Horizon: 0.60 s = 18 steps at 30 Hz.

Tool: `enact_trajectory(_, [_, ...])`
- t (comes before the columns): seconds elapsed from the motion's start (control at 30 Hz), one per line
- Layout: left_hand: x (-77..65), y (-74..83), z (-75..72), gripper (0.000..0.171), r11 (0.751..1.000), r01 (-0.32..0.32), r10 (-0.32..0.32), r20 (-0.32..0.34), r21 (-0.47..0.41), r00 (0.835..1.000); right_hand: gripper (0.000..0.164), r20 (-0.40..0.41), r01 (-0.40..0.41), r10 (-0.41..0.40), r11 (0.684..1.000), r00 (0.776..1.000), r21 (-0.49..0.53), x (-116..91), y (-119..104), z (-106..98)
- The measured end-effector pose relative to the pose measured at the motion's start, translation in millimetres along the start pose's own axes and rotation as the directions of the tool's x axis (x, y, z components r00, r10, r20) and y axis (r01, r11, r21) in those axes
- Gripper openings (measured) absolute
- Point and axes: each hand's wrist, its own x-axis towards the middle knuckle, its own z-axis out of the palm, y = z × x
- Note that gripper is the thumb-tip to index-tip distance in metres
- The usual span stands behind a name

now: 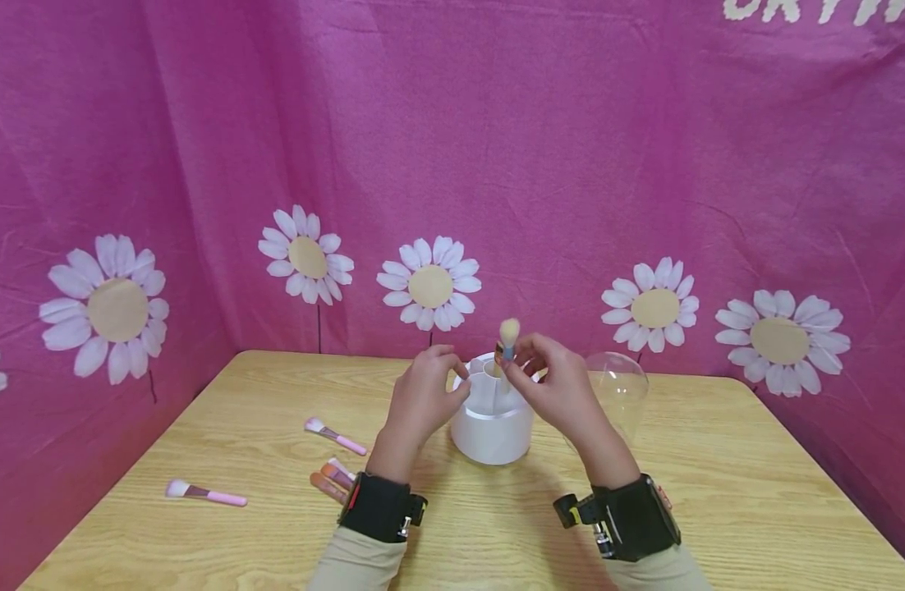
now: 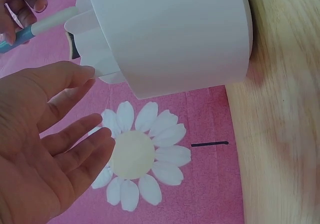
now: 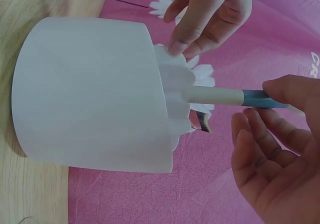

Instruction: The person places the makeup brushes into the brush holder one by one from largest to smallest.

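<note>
A white round brush holder (image 1: 491, 435) with a scalloped, divided insert stands on the wooden table. My right hand (image 1: 559, 382) pinches a makeup brush (image 3: 215, 95) by its blue ferrule, pale bristles upward. Its cream handle reaches down into the insert, where the lower end is hidden. At the left side of the holder, my left hand (image 1: 423, 394) pinches the insert's rim (image 3: 172, 59) between thumb and index finger, the other fingers spread loosely. A short dark-tipped brush (image 3: 201, 120) sticks out of the insert beside the held one.
On the table to the left lie two pink-handled brushes, one farther back (image 1: 336, 435) and one nearer the left edge (image 1: 204, 492). Several more brushes (image 1: 330, 480) lie partly behind the left wrist. A clear dome (image 1: 624, 394) stands behind the right forearm. Pink cloth (image 1: 541, 164) hangs behind.
</note>
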Motion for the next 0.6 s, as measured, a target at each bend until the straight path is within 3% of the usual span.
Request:
enact_trajectory(0.33, [-0.3,-0.7,0.9,0.010,1.000,-0.010,0.010,-0.006,0.008,1.000,0.014,0.047,-0.074,0.076,0.996,0.996,-0.043,0.6,1.9,-0.7])
enact_trajectory(0.6, [0.1,-2.6,3.3,0.009,1.000,-0.024,0.025,-0.010,0.018,1.000,0.024,0.062,-0.133,0.136,0.990,0.989,-0.056,0.8,2.0,-0.5])
